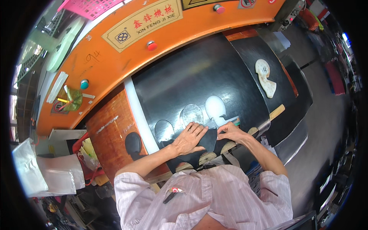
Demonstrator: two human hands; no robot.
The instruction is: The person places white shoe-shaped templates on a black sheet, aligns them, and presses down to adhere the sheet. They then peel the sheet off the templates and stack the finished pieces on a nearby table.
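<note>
My left hand (188,138) lies flat, fingers stretched out, on a black sheet (195,82) spread over the work surface. Against its fingertips and thumb is a dark piece of the same black material (209,140). My right hand (229,132) pinches this piece at its right edge, thumb and fingertips together. Just beyond my hands, rounded insole-like outlines are cut in the sheet, and white shows through one opening (215,106). A small flat strip with a coloured edge (236,123) lies beside my right fingers.
An orange machine beam (126,53) with a red button (152,46) and a green button (84,84) crosses the far side. At right lie a pale curved template (263,73) and a wooden stick (277,112). A black cut piece (133,142) rests on the brown board (109,128) at left.
</note>
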